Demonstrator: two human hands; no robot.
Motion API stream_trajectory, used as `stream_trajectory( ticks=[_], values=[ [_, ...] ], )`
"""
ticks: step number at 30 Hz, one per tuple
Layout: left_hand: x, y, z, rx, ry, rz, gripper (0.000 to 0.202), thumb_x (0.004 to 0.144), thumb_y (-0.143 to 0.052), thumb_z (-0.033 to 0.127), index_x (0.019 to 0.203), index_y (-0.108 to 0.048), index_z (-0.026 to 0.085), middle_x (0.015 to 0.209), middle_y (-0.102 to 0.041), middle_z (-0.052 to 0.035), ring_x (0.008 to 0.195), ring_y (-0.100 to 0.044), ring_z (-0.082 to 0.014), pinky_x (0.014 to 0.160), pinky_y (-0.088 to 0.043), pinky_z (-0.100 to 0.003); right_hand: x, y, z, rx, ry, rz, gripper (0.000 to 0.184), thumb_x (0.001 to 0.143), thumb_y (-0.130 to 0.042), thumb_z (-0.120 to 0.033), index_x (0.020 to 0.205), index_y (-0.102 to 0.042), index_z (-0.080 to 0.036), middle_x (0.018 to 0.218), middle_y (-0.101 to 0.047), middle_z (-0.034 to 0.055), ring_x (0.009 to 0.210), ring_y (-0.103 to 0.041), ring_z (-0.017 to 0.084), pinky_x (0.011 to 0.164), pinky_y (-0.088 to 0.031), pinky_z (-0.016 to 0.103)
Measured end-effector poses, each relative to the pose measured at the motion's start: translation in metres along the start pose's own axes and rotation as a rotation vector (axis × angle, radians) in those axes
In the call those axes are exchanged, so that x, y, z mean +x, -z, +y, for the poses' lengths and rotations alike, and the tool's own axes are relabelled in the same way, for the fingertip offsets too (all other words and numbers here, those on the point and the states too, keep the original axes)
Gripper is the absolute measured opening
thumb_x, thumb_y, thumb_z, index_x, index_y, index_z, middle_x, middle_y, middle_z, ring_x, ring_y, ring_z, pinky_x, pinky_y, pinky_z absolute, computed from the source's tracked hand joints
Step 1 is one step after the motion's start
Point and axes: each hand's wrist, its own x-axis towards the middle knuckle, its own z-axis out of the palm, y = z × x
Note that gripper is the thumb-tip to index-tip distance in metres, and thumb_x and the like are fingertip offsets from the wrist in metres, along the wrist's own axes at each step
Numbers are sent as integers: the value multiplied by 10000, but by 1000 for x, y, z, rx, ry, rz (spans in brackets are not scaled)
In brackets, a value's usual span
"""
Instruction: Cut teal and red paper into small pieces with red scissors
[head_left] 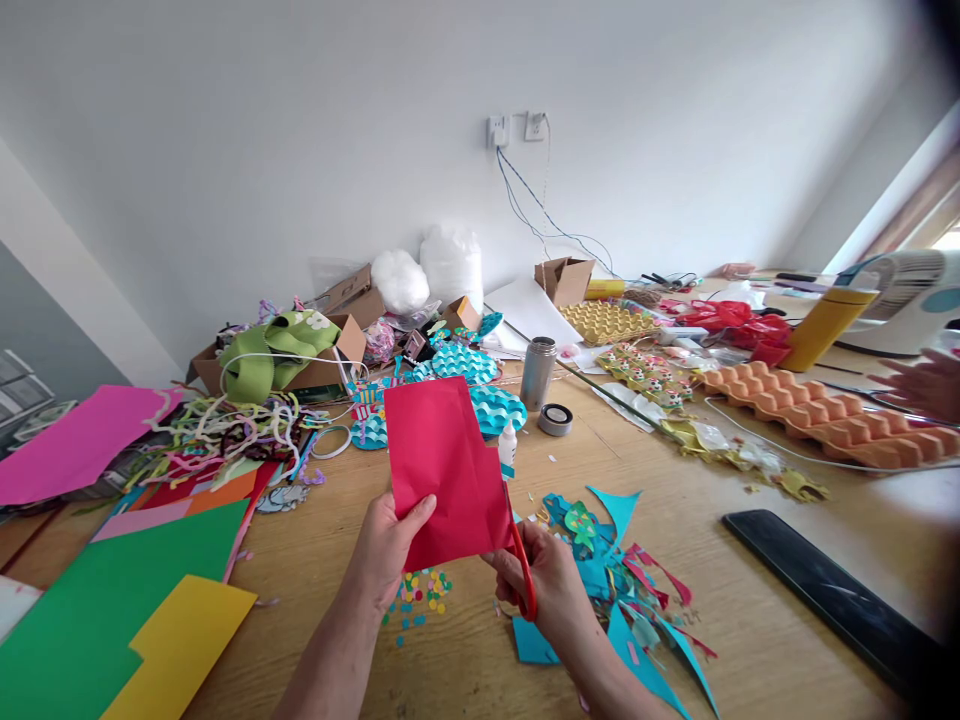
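Observation:
My left hand (386, 550) pinches the lower left corner of a red paper sheet (442, 465) and holds it upright above the wooden table (750, 620). My right hand (551, 590) is closed round red-handled scissors (523, 560), whose blades meet the sheet's lower right edge. Small coloured paper dots (420, 592) lie on the table just below the sheet. Teal and red paper scraps (615, 570) are piled right of my right hand.
Green, yellow and pink sheets (135, 600) lie at the left. Behind the sheet stand a glue bottle (508, 445), a metal flask (538, 372) and a tape roll (555, 419). Orange egg trays (832, 412) and another person's hand (926, 385) are at the right, with a black slab (832, 590) nearer.

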Motion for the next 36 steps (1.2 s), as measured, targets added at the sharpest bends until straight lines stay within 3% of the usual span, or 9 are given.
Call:
stream_trajectory(
  ticks=[13, 23, 32, 36],
  values=[
    [-3, -1, 3, -54, 53, -22, 328, 617, -734, 331, 856, -674, 114, 823, -703, -97, 800, -649, -250, 799, -472, -380, 3, 2, 3, -89, 17, 43, 332, 577, -700, -361, 613, -418, -190, 392, -501, -69, 345, -479, 80, 343, -306, 158],
    [-1, 0, 3, -60, 60, -17, 319, 613, -740, 334, 848, -679, 127, 829, -706, -93, 809, -650, -245, 792, -474, -359, 5, 7, 11, -125, 35, 20, 267, 614, -667, -316, 647, -435, -189, 419, -504, -72, 373, -512, 97, 360, -327, 168],
    [-1, 0, 2, -55, 44, -20, 328, 613, -737, 340, 862, -681, 133, 831, -707, -80, 811, -647, -238, 795, -469, -354, 5, 5, 8, -129, 10, 68, 297, 602, -645, -383, 609, -406, -205, 401, -485, -76, 341, -492, 99, 340, -325, 177],
    [2, 6, 1, -31, -3, 29, 338, 629, -727, 335, 880, -674, 116, 825, -704, -77, 800, -643, -237, 775, -474, -351, 11, 20, 4, -230, 46, 112, 304, 650, -609, -452, 643, -441, -199, 459, -501, -57, 389, -519, 117, 391, -361, 205]
  ],
)
